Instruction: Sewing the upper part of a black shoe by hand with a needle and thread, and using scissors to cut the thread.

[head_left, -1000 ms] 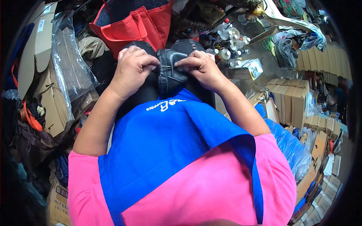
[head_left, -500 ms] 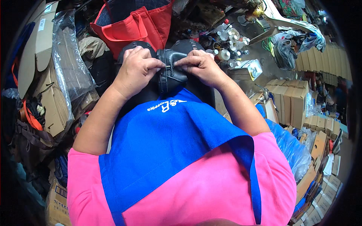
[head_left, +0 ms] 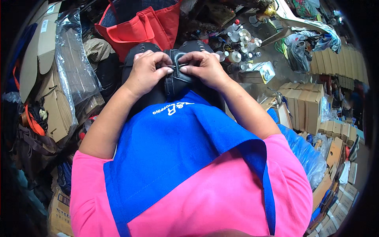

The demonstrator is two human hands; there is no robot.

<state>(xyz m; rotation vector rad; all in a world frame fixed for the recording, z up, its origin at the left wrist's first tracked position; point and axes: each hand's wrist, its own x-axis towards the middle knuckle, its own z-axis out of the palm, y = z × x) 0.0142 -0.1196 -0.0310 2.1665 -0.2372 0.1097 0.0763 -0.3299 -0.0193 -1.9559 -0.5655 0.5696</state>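
Note:
A piece of black leather (head_left: 170, 85) with a seam lies across my knees, near the top of the blue apron (head_left: 169, 134). At its left side my left hand (head_left: 151, 72) is closed in a pinch, with a thin, light needle (head_left: 172, 66) between thumb and forefinger. My right hand (head_left: 204, 70) is also pinched closed, over the right side of the leather. A thin, needle-like sliver shows at its fingertips, too small to make out fully. The fingertips of both hands are a short gap apart over the seam.
Beyond my knees stands a red bag (head_left: 142, 29) with a silvery lining. Several bottles (head_left: 235, 57) and a small white box (head_left: 260, 73) are on the floor to the right. Folded cardboard (head_left: 302, 104) is stacked at the right, and plastic-wrapped cardboard (head_left: 75, 63) at the left.
Both hands have shifted slightly, their thumbs now facing each other across the seam. My right hand has come a little left, and the leather's bulging right part is now more covered.

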